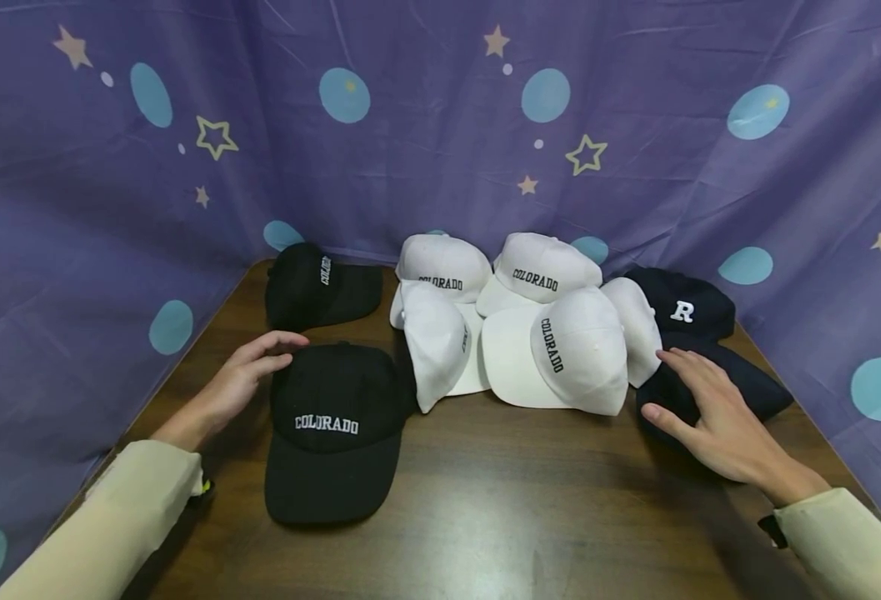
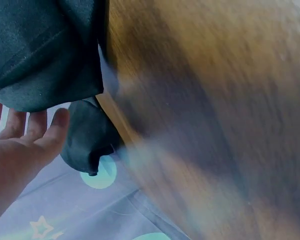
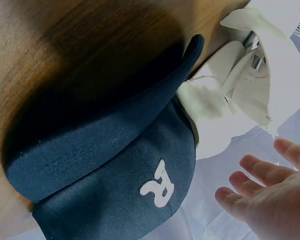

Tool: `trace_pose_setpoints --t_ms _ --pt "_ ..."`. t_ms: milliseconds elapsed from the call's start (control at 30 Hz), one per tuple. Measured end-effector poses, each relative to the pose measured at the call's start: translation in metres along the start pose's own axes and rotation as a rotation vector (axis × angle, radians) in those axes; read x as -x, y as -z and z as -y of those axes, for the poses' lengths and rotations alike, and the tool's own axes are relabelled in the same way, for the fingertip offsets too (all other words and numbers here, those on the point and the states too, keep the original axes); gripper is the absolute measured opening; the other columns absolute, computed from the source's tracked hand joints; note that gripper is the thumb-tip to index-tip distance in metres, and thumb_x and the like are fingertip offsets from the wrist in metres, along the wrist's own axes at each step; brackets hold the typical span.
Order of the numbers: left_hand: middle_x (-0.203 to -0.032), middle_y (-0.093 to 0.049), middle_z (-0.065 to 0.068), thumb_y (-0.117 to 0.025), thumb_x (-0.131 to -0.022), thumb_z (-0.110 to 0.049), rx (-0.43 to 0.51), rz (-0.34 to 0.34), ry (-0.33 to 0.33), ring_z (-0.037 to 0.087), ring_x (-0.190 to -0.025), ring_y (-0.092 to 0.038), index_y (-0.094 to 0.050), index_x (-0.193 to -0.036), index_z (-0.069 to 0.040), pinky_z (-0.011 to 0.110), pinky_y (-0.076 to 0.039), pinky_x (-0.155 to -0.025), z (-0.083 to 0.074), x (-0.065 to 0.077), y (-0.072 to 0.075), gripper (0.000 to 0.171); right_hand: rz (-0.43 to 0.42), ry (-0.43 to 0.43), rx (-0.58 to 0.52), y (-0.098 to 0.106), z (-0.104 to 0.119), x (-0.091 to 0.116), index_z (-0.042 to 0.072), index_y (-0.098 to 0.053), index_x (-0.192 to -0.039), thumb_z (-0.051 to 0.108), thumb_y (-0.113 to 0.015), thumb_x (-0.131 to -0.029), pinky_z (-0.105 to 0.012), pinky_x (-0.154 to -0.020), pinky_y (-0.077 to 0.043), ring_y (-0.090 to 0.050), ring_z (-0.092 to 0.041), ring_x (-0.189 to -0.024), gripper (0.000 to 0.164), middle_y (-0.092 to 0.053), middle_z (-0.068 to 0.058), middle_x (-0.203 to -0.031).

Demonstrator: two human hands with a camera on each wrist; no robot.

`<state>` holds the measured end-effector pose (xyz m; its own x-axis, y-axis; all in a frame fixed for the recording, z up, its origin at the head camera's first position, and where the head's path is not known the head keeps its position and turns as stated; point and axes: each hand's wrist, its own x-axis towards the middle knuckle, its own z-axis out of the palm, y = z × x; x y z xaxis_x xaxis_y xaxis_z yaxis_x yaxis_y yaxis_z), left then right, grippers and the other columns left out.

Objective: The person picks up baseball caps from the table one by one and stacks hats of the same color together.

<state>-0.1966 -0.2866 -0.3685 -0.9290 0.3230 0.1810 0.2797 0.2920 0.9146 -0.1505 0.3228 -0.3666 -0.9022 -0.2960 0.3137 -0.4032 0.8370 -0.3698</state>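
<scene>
My left hand point(image 1: 241, 383) is beside the crown of a black baseball cap point(image 1: 335, 383) with white COLORADO lettering, its brim toward me. In the left wrist view the fingers point(image 2: 37, 125) of that hand lie loosely extended along the edge of the black cap point(image 2: 45, 55). Over a navy cap point(image 1: 740, 375) at the right hovers my right hand point(image 1: 718, 425), fingers spread and holding nothing. In the right wrist view its relaxed fingers point(image 3: 265, 170) are near a navy cap point(image 3: 115, 200) with a white R and a white cap point(image 3: 285, 60).
Several white COLORADO caps point(image 1: 575, 350) are bunched mid-table. Behind the near black cap sits another black cap point(image 1: 312, 287); a navy R cap point(image 1: 683, 300) stands at the back right. A purple curtain point(image 1: 440, 150) surrounds the wooden table point(image 1: 515, 500) on the back and sides.
</scene>
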Motion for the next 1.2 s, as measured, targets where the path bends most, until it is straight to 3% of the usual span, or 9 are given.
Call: trace_pose_setpoints --t_ms 233,367,600,933,1033,1200 --pt "-0.118 -0.053 0.005 -0.044 -0.100 -0.008 -0.022 -0.103 -0.093 0.024 -0.111 -0.045 -0.048 -0.124 0.004 0.018 -0.037 -0.088 -0.003 -0.003 -0.010 0.027 -0.006 -0.006 0.002 -0.003 0.003 0.000 0.018 -0.030 -0.148 0.042 -0.067 -0.086 -0.066 -0.101 -0.019 -0.020 -0.039 -0.135 0.076 -0.030 -0.015 -0.149" --pt "-0.116 -0.055 0.010 -0.047 -0.099 -0.007 -0.101 -0.179 -0.140 0.029 -0.111 -0.046 -0.051 -0.124 0.002 0.015 -0.037 -0.088 -0.005 -0.004 -0.014 0.027 0.007 -0.059 0.009 -0.005 0.007 0.001 0.017 -0.032 -0.147 0.045 -0.065 -0.087 -0.066 -0.096 -0.025 -0.025 -0.041 -0.132 0.075 -0.032 -0.017 -0.148" --pt "-0.116 -0.056 0.010 -0.052 -0.097 -0.009 -0.231 -0.268 -0.176 0.013 -0.107 -0.049 -0.054 -0.123 -0.002 0.018 -0.036 -0.090 -0.012 -0.005 -0.018 0.027 -0.016 -0.153 0.017 -0.011 0.021 -0.001 0.007 -0.043 -0.139 0.052 -0.061 -0.088 -0.059 -0.089 -0.037 -0.045 -0.038 -0.116 0.071 -0.048 -0.018 -0.130" --pt "-0.115 -0.057 0.006 -0.057 -0.094 -0.010 -0.321 -0.305 -0.190 0.017 -0.106 -0.048 -0.055 -0.124 -0.007 0.021 -0.035 -0.090 -0.020 -0.006 -0.023 0.031 -0.023 -0.218 0.020 -0.020 0.037 -0.004 0.006 -0.057 -0.124 0.058 -0.058 -0.087 -0.041 -0.069 -0.046 -0.058 -0.022 -0.084 0.064 -0.062 -0.011 -0.103" --pt "-0.115 -0.058 0.007 -0.058 -0.093 -0.010 -0.337 -0.308 -0.199 0.021 -0.107 -0.048 -0.055 -0.124 -0.007 0.024 -0.034 -0.091 -0.024 -0.006 -0.025 0.031 0.002 -0.246 0.006 -0.022 0.040 -0.004 0.008 -0.058 -0.121 0.059 -0.057 -0.088 -0.036 -0.064 -0.045 -0.056 -0.019 -0.081 0.061 -0.063 -0.008 -0.096" --pt "-0.118 -0.057 0.011 -0.059 -0.093 -0.011 -0.352 -0.291 -0.197 0.025 -0.111 -0.048 -0.054 -0.125 -0.007 0.031 -0.034 -0.094 -0.030 -0.006 -0.028 0.032 0.072 -0.317 -0.043 -0.030 0.045 -0.002 0.007 -0.054 -0.126 0.061 -0.055 -0.087 -0.033 -0.063 -0.045 -0.057 -0.019 -0.084 0.067 -0.062 -0.007 -0.100"
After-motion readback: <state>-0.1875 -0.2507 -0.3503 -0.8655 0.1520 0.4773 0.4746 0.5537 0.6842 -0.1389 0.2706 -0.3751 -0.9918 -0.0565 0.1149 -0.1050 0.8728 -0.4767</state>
